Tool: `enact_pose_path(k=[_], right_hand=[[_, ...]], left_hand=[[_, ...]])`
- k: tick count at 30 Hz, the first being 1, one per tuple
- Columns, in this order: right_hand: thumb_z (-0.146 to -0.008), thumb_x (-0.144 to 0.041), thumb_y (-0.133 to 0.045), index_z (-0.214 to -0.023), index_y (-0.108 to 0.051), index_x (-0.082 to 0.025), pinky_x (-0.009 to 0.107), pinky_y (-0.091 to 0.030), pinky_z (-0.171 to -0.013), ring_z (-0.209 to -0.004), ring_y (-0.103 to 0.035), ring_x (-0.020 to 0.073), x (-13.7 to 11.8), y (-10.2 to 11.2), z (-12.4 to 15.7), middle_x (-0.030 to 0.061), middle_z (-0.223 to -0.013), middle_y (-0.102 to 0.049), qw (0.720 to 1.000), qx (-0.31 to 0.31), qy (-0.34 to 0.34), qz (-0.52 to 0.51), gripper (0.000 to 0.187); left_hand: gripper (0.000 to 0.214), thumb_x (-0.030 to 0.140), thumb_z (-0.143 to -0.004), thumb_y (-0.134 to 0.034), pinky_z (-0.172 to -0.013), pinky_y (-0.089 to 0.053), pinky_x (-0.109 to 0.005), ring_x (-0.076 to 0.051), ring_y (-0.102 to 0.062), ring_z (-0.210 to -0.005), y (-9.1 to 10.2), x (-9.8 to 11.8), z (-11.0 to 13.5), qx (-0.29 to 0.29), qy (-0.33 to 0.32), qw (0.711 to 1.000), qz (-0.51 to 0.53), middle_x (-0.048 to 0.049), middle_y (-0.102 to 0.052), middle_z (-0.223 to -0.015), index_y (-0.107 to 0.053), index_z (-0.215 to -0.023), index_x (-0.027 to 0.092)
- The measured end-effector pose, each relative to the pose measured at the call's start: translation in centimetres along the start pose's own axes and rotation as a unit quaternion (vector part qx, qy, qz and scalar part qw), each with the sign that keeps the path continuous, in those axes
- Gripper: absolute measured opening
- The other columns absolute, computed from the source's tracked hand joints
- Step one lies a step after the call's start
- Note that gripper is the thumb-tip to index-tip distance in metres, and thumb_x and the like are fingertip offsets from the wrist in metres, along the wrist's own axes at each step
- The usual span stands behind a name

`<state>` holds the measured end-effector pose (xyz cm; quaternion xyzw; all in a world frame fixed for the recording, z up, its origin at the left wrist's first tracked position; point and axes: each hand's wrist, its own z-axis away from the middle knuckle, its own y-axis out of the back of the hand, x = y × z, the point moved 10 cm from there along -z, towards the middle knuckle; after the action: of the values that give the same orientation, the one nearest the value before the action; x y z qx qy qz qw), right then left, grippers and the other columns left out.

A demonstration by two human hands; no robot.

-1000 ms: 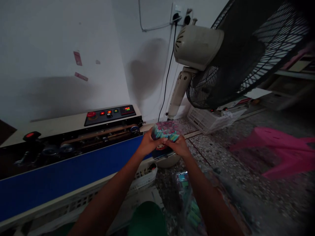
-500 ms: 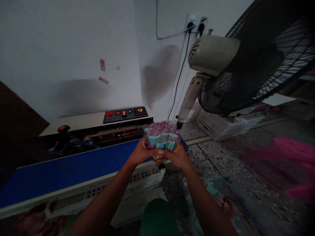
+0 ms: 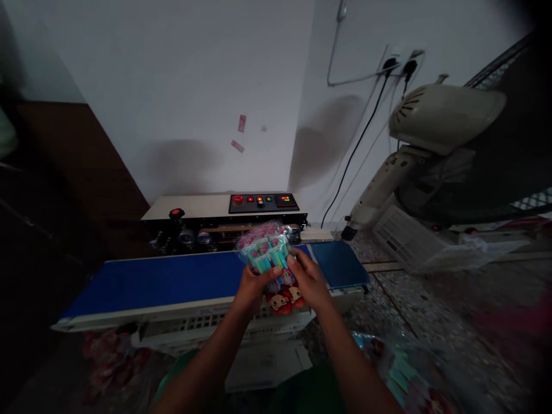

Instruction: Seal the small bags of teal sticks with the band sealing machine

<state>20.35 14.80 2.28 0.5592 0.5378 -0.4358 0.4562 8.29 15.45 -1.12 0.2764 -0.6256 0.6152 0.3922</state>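
Note:
Both my hands grip a clear plastic bag of small teal and pink pieces in front of me. My left hand holds its lower left side, thumb on top. On the right side, my right hand is closed, with its thumb near the middle of the bag. Red-haired cartoon faces show at the bag's near end, below my thumbs. The bag is tilted above a blue conveyor belt. My fingers under the bag are hidden.
Behind the belt is a machine's control panel with lit buttons. A dark blue plate sits at the belt's right end. A large fan and a white crate stand right. Filled clear bags lie on the floor.
The view has swung left, so the machine and fan appear farther right. The bag has tipped, and more of its near end with the cartoon faces shows. Both hands still hold it.

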Motion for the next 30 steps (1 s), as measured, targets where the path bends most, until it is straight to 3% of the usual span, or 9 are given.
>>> enact_pose_path(k=[4, 9, 13, 18, 23, 25, 30], right_hand=[[-0.073, -0.045, -0.064, -0.105, -0.051, -0.024, 0.029, -0.049, -0.079, -0.093, -0.060, 0.0194, 1.8, -1.3, -1.3, 0.0022, -0.101, -0.064, 0.997, 0.044, 0.008, -0.062, 0.040], [-0.083, -0.053, -0.044, -0.099, -0.055, -0.024, 0.030, -0.048, -0.077, -0.090, -0.060, 0.0195, 3.5, -2.0, -2.6, 0.0023, -0.096, -0.064, 0.993, 0.077, -0.013, -0.088, 0.034], [-0.081, -0.050, -0.048, -0.093, -0.059, -0.022, 0.028, -0.047, -0.075, -0.084, -0.058, 0.0176, 3.9, -1.3, -3.2, 0.0015, -0.089, -0.064, 0.985, 0.150, 0.001, -0.083, 0.032], [-0.082, -0.046, -0.049, -0.091, -0.058, -0.020, 0.026, -0.043, -0.074, -0.078, -0.054, 0.0129, 2.9, 3.1, -3.5, -0.0005, -0.086, -0.061, 0.953, 0.274, 0.071, -0.109, 0.029], [-0.083, -0.043, -0.049, -0.090, -0.059, -0.018, 0.024, -0.040, -0.070, -0.075, -0.050, 0.0124, -0.3, 8.9, -1.8, 0.0001, -0.081, -0.057, 0.920, 0.349, 0.165, 0.071, 0.028], [-0.083, -0.043, -0.048, -0.088, -0.059, -0.017, 0.024, -0.040, -0.069, -0.074, -0.050, 0.0126, -0.1, 10.3, -0.9, 0.0006, -0.079, -0.057, 0.910, 0.362, 0.163, 0.119, 0.029], [-0.085, -0.045, -0.043, -0.090, -0.060, -0.016, 0.024, -0.040, -0.067, -0.071, -0.051, 0.0135, 2.2, 11.4, -1.1, 0.0016, -0.078, -0.059, 0.919, 0.339, 0.098, 0.174, 0.033]], left_hand=[[0.046, 0.021, -0.057, -0.080, -0.081, -0.052, -0.036, -0.023, -0.067, -0.085, 2.1, 0.2, 0.0, 0.019, 0.006, 0.999, 0.031, -0.0077, -0.072, -0.093, -0.064, -0.099, 0.014], [0.048, 0.021, -0.056, -0.080, -0.080, -0.052, -0.038, -0.024, -0.067, -0.086, 4.3, 0.6, -0.5, 0.060, -0.002, 0.998, 0.028, -0.0060, -0.072, -0.089, -0.063, -0.100, 0.014], [0.051, 0.022, -0.057, -0.080, -0.082, -0.051, -0.039, -0.025, -0.066, -0.089, 5.0, 0.7, -0.9, 0.068, -0.017, 0.997, 0.040, -0.0073, -0.071, -0.095, -0.061, -0.104, 0.015], [0.045, 0.022, -0.056, -0.080, -0.077, -0.053, -0.039, -0.023, -0.068, -0.077, 6.1, 0.5, -0.7, 0.099, -0.005, 0.995, 0.032, -0.0057, -0.072, -0.086, -0.063, -0.097, 0.015], [0.040, 0.021, -0.054, -0.081, -0.073, -0.053, -0.037, -0.021, -0.067, -0.072, 6.9, 0.8, -0.4, 0.108, 0.000, 0.994, -0.003, -0.0042, -0.071, -0.081, -0.064, -0.090, 0.013], [0.038, 0.019, -0.054, -0.080, -0.072, -0.053, -0.035, -0.020, -0.067, -0.071, 6.9, 1.0, -0.4, 0.104, -0.007, 0.994, -0.010, -0.0032, -0.071, -0.079, -0.064, -0.088, 0.014], [0.045, 0.018, -0.055, -0.080, -0.074, -0.053, -0.035, -0.020, -0.066, -0.075, 6.7, 0.6, -0.3, 0.097, -0.016, 0.995, -0.017, -0.0033, -0.071, -0.084, -0.063, -0.097, 0.015]])
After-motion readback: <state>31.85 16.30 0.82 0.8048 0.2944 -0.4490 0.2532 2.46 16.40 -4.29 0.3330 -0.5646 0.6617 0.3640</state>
